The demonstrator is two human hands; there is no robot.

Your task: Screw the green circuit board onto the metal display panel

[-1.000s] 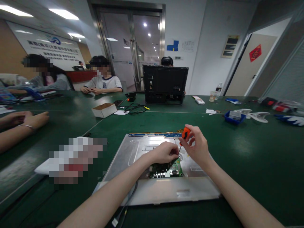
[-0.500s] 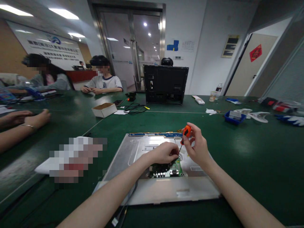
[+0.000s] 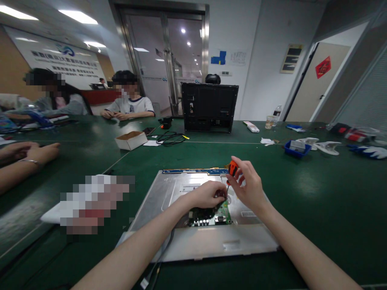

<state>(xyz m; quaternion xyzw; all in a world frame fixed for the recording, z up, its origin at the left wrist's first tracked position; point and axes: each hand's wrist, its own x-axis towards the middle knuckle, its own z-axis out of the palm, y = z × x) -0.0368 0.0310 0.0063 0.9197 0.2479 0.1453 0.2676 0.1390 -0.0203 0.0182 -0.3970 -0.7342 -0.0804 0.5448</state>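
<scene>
My right hand (image 3: 248, 181) is closed round the orange and black handle of a screwdriver (image 3: 232, 168), whose shaft slants down to the far edge of a green circuit board (image 3: 223, 214). Beside the shaft's lower end, my left hand (image 3: 211, 194) has its fingers pinched together over the board; what they hold, if anything, is hidden. The board sits on a silver metal display panel (image 3: 169, 193) lying flat on the table. Along the panel's far edge runs a narrow blue circuit strip (image 3: 187, 172). Dark cables (image 3: 165, 257) pass under my left forearm.
A black monitor housing (image 3: 210, 106) stands at the back of the green table (image 3: 317, 209). An open cardboard box (image 3: 131, 141) and coiled black cable (image 3: 172, 139) lie left of it. A blue tray (image 3: 296, 150) is at right. Another person's hands (image 3: 39, 153) rest at far left.
The screwdriver handle has tilted slightly left and more upright, with my right hand shifting a little left. My left hand stays at the same place on the board.
</scene>
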